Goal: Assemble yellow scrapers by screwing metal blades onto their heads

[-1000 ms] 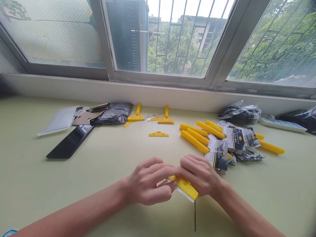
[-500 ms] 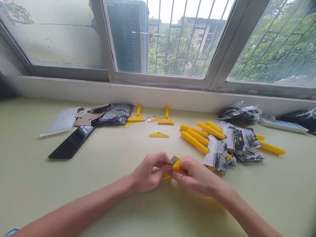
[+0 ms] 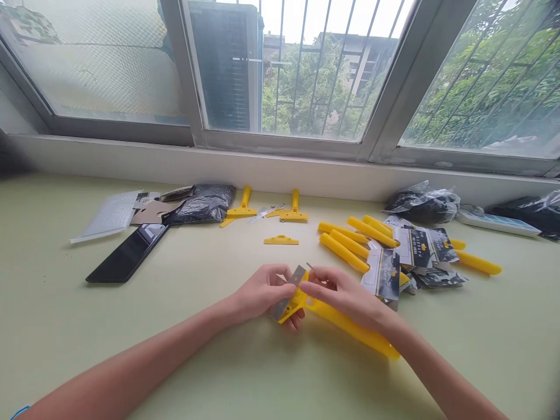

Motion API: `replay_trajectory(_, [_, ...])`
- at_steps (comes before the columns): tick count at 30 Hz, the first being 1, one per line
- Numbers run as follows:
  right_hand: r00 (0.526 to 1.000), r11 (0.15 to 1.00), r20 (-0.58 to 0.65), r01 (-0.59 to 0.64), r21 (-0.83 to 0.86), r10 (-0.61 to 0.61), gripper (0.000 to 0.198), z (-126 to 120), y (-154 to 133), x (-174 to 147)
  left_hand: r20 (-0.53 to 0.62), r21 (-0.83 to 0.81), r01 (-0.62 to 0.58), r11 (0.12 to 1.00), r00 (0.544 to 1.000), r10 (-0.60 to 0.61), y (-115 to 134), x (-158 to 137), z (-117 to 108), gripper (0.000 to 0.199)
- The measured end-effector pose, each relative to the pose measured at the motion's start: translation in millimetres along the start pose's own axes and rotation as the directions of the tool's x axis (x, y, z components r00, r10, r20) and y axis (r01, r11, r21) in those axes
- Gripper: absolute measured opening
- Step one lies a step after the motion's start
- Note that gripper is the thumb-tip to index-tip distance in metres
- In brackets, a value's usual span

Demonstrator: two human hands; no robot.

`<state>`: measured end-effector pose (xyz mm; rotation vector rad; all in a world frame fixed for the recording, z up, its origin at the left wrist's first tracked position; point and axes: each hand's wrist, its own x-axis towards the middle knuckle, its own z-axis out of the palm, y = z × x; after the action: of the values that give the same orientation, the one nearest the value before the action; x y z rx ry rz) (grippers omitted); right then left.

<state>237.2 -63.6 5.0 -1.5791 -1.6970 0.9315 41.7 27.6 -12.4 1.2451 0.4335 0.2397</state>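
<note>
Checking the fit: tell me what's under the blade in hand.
The yellow head shows past the edge of the blade; anything else beneath is covered by blade and left hand.

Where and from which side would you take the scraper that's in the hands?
I'd take the scraper by its handle near the free end, from the person's near right. The long handle slants that way, past the right hand; the metal blade at the opposite end, by the left hand, looks worth avoiding.
</note>
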Motion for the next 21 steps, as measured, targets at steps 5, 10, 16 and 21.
replay_trajectory(5, [0.891,0.944,-0.428,0.003,-0.331,-0.153,0.041,-11.5,17.3,27.3,-0.043,-0.04,0.082,0.996,0.996,-0.084,2.8,2.3,-3.4,0.027])
replay_trajectory(10, [0.927,0.85,-0.264,0.096,-0.518,-0.266,0.023,-10.9,17.0,73.6,-0.035,-0.016,0.134,0.991,0.99,-0.134,2.2,3.4,-6.1,0.025])
replay_trajectory(16, [0.972,0.676,0.033,0.186,-0.713,-0.232,0.025,-7.1,6.6,111.8,-0.094,0.0,0.169,0.986,0.981,-0.168,1.3,5.6,-4.7,0.024])
replay_trajectory(21, [0.984,0.564,0.111,0.171,-0.808,-0.14,0.03,-1.4,-2.3,125.6,-0.112,-0.039,0.197,0.98,0.973,-0.2,2.0,6.8,-3.9,0.028])
